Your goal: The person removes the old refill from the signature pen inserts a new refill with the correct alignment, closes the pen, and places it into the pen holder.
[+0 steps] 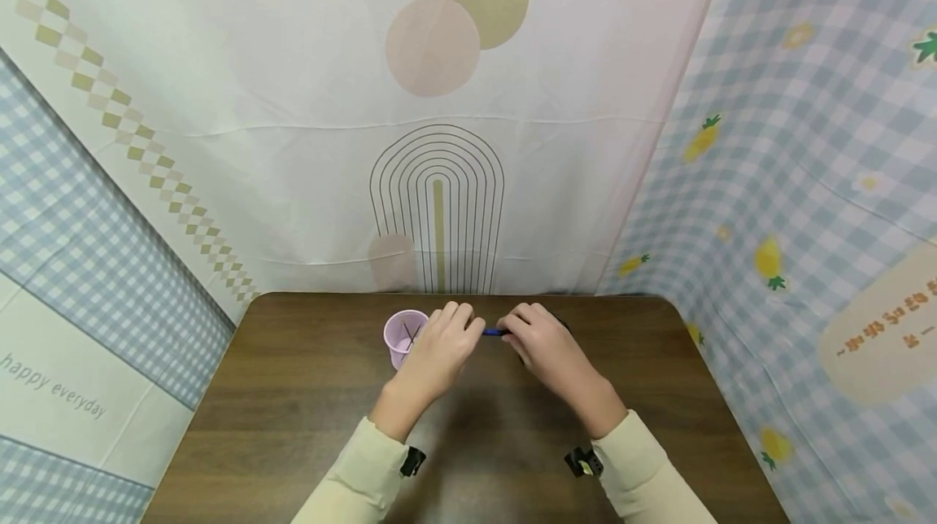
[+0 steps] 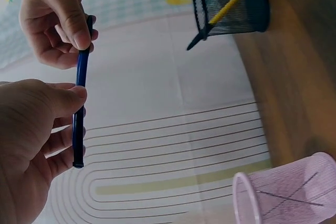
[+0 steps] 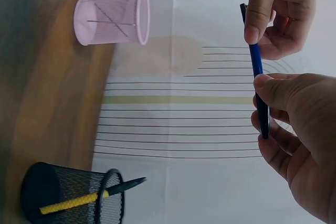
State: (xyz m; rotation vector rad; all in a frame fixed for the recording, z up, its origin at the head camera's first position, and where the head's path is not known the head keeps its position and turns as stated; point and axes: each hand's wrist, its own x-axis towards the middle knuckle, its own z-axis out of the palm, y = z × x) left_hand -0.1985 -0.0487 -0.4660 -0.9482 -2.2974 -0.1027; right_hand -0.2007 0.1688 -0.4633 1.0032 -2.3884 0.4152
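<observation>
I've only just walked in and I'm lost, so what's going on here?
A person's left hand and right hand are both pinching a blue pen between thumb and fingers, holding it above the wooden table. A pink mesh cup stands on the left hand's side, with what look like thin dark sticks crossed inside. On the right hand's side, a black mesh cup holds a yellow-and-black pen.
</observation>
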